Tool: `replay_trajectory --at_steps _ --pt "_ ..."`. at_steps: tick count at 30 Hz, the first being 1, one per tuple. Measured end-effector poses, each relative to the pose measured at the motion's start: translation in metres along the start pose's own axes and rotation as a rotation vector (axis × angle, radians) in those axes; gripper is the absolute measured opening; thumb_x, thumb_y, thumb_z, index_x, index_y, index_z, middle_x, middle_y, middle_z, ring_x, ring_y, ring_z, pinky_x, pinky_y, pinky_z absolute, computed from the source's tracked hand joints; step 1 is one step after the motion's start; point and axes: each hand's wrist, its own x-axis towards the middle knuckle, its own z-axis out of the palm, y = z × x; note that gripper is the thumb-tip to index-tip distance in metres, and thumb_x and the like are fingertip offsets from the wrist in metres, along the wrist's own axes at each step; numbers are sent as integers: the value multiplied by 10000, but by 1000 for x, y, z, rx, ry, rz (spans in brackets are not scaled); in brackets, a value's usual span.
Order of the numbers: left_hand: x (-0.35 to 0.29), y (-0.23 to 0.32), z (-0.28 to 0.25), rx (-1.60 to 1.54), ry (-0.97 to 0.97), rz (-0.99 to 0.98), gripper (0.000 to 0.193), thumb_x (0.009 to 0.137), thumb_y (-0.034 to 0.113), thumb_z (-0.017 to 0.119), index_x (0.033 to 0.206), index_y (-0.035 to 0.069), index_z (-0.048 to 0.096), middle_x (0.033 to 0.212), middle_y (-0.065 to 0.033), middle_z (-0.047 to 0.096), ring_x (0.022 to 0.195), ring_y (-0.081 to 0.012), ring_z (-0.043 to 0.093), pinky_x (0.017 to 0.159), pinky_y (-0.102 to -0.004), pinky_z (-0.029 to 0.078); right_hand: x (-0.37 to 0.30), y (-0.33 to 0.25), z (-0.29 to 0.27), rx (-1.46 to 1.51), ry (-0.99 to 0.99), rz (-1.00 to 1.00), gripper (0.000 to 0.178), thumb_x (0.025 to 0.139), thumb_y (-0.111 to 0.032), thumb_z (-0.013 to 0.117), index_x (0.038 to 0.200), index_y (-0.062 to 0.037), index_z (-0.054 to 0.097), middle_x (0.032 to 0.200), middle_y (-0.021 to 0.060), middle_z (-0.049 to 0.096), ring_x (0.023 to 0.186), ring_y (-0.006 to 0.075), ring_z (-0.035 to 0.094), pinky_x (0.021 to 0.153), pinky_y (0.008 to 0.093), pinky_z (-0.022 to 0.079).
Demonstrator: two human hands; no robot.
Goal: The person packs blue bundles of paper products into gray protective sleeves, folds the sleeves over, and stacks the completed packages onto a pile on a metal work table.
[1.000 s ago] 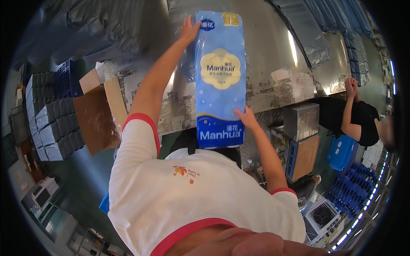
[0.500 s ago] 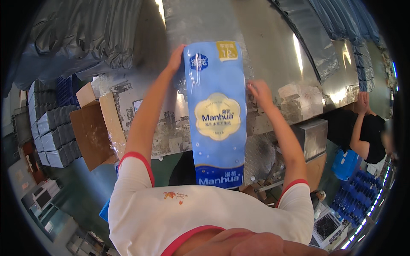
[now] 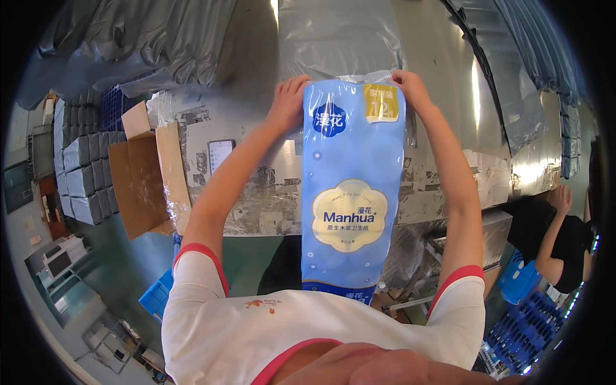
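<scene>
A long blue plastic pack of toilet paper (image 3: 350,160) lies lengthwise in front of me, with a yellow corner patch and a pale flower-shaped label. Its near end reaches past the table edge to my shirt. My left hand (image 3: 290,102) grips the far left corner, fingers bent against the side. At the far right corner my right hand (image 3: 410,90) is closed on the clear film at the pack's end. That film looks loose and crumpled between the two hands. My fingertips are partly hidden behind the wrap.
The metal table (image 3: 256,186) has worn tape scraps on it. A phone (image 3: 221,156) lies left of my left forearm. Beside it stands an open cardboard box (image 3: 138,186). Grey plastic sheeting (image 3: 337,35) covers the far side. Another person's hand (image 3: 561,199) shows at the right.
My right hand has moved from beside the pack to its far right corner and closed there. The pack now appears farther right and lower in view. The phone has come into clear sight.
</scene>
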Motion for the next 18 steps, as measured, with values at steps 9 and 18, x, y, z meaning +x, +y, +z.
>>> replay_trajectory --at_steps 9,18 --pt "5 9 -10 -349 215 -591 154 678 51 489 795 75 392 645 -143 503 627 -331 514 568 -403 398 -86 -25 16 341 550 -313 105 731 -49 535 815 -6 491 889 125 523 833 208 505 731 275 400" --pt "11 -2 0 191 -163 -606 193 725 143 442 888 50 485 836 -145 569 750 -292 567 615 -393 453 -49 -15 24 -427 157 106 168 738 -144 452 799 -22 551 823 161 563 763 312 550 665 372 442"
